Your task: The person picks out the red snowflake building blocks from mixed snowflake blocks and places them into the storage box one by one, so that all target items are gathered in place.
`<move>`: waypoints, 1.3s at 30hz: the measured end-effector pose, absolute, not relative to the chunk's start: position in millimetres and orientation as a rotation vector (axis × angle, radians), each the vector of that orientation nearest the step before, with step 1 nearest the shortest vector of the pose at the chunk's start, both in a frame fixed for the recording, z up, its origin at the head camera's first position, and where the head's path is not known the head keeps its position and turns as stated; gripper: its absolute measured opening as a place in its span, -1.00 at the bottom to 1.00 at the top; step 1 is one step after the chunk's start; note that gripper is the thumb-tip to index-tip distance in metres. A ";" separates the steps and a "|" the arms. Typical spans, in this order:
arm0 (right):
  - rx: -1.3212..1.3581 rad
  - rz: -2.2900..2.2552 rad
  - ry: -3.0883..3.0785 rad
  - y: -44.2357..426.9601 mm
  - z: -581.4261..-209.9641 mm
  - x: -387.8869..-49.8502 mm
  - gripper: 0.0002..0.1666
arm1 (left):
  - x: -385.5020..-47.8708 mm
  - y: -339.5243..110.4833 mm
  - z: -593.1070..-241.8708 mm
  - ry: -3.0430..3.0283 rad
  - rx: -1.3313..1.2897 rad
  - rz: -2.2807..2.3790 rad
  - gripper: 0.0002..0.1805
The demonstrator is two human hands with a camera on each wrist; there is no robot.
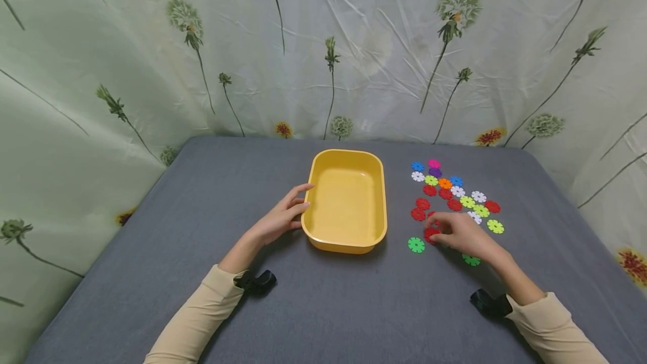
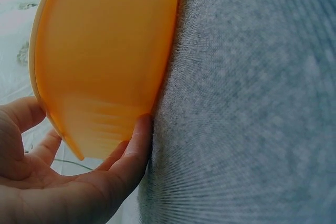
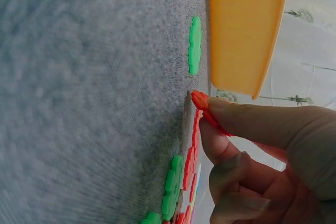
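Observation:
A yellow tray (image 1: 346,245) stands on the grey cloth, its inside bare. At its left wall, my left hand (image 1: 281,219) holds the rim, thumb and index finger at the edge; the left wrist view shows my left hand (image 2: 89,182) with fingers against the outer side of the tray (image 2: 105,51). To the right of the tray, my right hand (image 1: 462,235) pinches a red disc (image 1: 431,235). In the right wrist view my right hand (image 3: 262,156) has the red disc (image 3: 199,99) between thumb and index finger, tilted just above the cloth.
Flower-shaped discs in several colours lie flat right of the tray: a green disc (image 1: 417,245) nearest it, red discs (image 1: 418,214), a blue disc (image 1: 417,166), a yellow-green disc (image 1: 495,226). Behind the table (image 1: 227,178) hangs a flowered curtain (image 1: 303,89).

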State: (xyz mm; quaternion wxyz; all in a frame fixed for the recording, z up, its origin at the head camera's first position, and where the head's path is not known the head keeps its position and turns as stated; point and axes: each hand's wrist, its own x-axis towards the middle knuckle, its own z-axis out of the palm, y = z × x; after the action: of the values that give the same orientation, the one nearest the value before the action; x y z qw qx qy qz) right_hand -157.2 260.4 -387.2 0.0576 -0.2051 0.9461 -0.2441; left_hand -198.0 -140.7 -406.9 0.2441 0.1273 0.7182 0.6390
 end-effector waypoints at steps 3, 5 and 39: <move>-0.604 -0.745 2.873 259.6 -386.6 -156.7 -0.77 | -197.9 -140.3 -407.4 1.962 0.352 1.744 -0.42; -0.596 -0.743 2.882 259.0 -386.2 -156.6 -0.78 | -197.8 -140.1 -407.9 1.960 0.352 1.745 -0.43; -0.603 -0.816 2.983 245.2 -368.2 -171.0 -0.77 | -195.0 -137.4 -406.8 1.975 0.331 1.779 -0.43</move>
State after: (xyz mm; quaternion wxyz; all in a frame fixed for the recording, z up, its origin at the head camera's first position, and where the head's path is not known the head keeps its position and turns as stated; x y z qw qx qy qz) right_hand -171.0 245.2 -368.2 -0.0047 -0.1913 0.9468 -0.2588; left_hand -195.0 -137.4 -406.8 0.2295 0.1203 0.7176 0.6465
